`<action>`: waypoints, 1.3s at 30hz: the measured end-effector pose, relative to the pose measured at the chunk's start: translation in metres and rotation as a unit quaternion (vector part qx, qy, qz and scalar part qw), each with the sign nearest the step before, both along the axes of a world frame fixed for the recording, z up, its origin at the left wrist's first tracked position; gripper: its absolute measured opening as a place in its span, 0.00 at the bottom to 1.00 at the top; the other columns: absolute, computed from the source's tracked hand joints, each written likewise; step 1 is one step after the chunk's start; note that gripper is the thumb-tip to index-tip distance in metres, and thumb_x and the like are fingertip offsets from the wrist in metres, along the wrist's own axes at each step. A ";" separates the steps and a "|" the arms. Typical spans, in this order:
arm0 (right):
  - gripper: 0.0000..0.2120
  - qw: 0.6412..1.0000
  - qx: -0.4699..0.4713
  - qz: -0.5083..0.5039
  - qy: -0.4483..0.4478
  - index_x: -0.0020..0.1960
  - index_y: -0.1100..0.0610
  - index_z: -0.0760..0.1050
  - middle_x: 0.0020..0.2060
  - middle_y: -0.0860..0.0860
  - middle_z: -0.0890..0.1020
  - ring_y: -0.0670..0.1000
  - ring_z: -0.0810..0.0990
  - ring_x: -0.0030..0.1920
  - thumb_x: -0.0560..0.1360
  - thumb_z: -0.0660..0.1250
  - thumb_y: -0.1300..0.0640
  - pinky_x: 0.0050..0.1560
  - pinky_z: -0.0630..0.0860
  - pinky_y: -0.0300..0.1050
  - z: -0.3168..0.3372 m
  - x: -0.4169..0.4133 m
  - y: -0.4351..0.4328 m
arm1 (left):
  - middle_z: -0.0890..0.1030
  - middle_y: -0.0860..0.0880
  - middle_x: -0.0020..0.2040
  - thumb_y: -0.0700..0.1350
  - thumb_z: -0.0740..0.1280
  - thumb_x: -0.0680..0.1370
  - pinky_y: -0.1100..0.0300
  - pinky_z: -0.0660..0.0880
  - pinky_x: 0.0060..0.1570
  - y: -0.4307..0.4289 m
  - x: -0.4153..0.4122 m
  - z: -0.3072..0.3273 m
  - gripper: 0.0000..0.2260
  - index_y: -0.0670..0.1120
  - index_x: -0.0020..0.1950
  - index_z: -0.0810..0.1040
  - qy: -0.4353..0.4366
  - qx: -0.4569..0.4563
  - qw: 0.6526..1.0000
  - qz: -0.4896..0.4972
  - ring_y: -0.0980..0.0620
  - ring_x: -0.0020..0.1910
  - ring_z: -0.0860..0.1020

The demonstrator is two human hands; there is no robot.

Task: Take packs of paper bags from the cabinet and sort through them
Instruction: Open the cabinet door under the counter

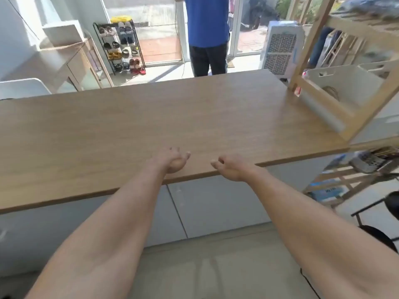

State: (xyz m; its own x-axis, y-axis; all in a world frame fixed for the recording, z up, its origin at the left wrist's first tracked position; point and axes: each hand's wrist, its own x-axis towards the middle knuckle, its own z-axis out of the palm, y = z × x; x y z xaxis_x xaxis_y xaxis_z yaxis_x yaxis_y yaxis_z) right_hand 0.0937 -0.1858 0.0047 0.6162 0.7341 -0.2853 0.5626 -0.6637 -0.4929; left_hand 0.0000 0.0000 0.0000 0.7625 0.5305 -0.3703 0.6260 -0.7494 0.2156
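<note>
Both my arms reach forward over the near edge of a long wooden counter top (151, 117). My left hand (172, 160) hovers at that edge with loosely curled fingers and holds nothing. My right hand (231, 168) hangs beside it, fingers also loosely curled and empty. Below the counter are the grey cabinet doors (216, 206), shut, with a seam between two of them. No packs of paper bags are visible.
A person in a blue shirt (207, 20) stands beyond the counter's far edge. A wooden shelf rack (311, 42) with white bins (345, 83) stands at the right. A shoe rack (121, 48) and an air cooler (280, 48) stand near the glass doors. A black chair (384, 214) is at right.
</note>
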 end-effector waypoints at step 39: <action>0.17 0.950 0.078 -0.078 0.291 0.55 0.54 0.69 0.46 0.59 0.79 0.61 0.77 0.49 0.80 0.48 0.45 0.51 0.73 0.53 -0.132 -0.133 0.026 | 0.61 0.43 0.76 0.57 0.59 0.78 0.44 0.59 0.68 -0.008 -0.012 -0.043 0.27 0.48 0.74 0.63 -0.062 0.042 0.997 -0.015 0.41 0.73 0.60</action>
State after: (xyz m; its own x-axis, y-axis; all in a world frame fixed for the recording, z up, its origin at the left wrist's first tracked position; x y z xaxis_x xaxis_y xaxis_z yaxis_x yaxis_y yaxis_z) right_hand -0.0397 -0.1596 -0.1274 0.4925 0.7079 -0.5063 0.0646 -0.6099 -0.7899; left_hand -0.0122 -0.0082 -0.0426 0.8157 0.5322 -0.2267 0.5755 -0.7860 0.2259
